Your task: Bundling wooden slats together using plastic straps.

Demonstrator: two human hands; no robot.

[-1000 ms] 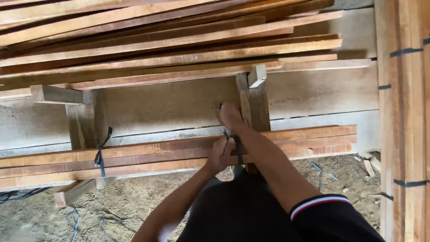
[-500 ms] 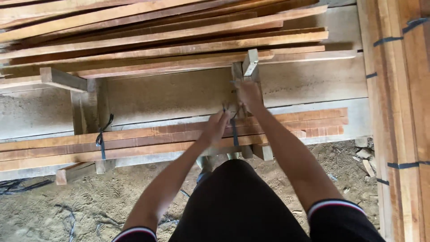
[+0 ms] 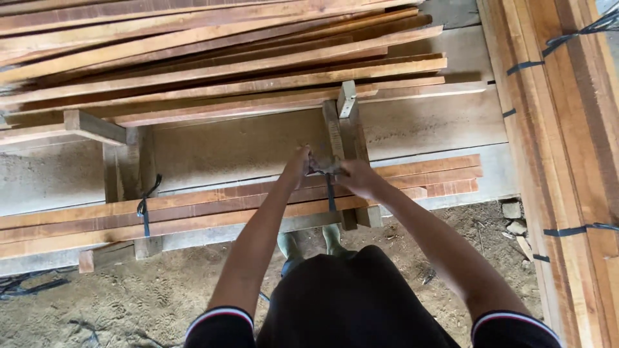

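Both hands are up at the bundle now, meeting over the dark strap (image 3: 329, 187) that girdles the bundle of reddish timber battens (image 3: 213, 209). Left hand (image 3: 298, 164) sits on the near-left side of the knot, fingers curled and pinched on one strap end; right hand (image 3: 356, 177) mirrors it just to the right, closed on the other end. The two are near each other, with only the twisted strap ends between them.

The bundle runs left to right across the view, long axis square to the person's reach, resting on a rough wooden trestle (image 3: 348, 138) whose upright post stands just behind the hands. The strap crosses that axis at right angles, running down the near face of the battens directly below the hands. Neither hand is clearly nearer the strap; the left looks a touch farther back.

Well off to the left, a second dark strap (image 3: 144, 209) already wraps the same bundle beside another trestle leg (image 3: 122, 164). Above and behind, a loose heap of long boards (image 3: 213, 61) fans out over the trestle top. Along the right edge stands another strapped stack of timber (image 3: 561, 129). Down below there is sandy ground (image 3: 129, 290) with stray strap offcuts.
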